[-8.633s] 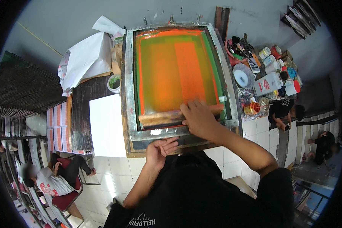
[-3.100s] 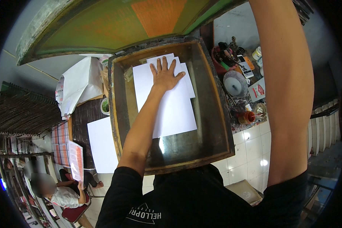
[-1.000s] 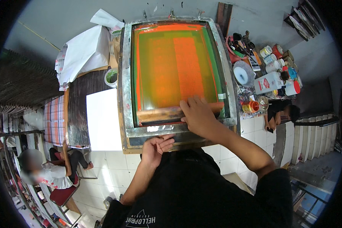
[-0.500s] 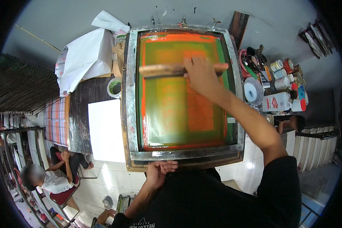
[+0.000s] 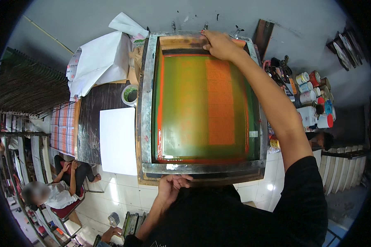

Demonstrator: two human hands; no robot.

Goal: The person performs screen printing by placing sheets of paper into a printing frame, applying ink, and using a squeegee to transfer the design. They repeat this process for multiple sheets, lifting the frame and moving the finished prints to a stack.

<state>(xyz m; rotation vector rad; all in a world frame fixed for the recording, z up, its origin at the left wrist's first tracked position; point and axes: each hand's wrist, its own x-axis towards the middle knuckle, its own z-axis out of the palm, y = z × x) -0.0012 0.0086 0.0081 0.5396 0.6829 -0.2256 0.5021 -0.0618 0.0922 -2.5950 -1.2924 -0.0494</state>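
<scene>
A silkscreen frame [image 5: 202, 167] with grey metal sides lies before me. Its green mesh [image 5: 185, 107] carries orange ink along its edges and in a tall block right of the middle. A wooden-handled squeegee [image 5: 180, 42] lies crosswise at the frame's far end, its dark blade toward me. My right hand [image 5: 219, 44] is closed on the right part of its handle, the arm stretched over the mesh. At the near edge, my left hand [image 5: 172, 187] curls its fingers on the frame's rim; part of its grip is hidden.
White sheets [image 5: 118, 142] lie on the dark table left of the frame, near a tape roll [image 5: 130, 95] and a large white wrapped paper [image 5: 103, 59]. Jars [image 5: 307, 97] crowd the right side. Small clamps [image 5: 239, 29] stand behind. A seated person [image 5: 64, 193] is at lower left.
My right hand has pushed the squeegee away from me, from the upper part of the mesh to the frame's far end. My left hand has stayed at the near edge.
</scene>
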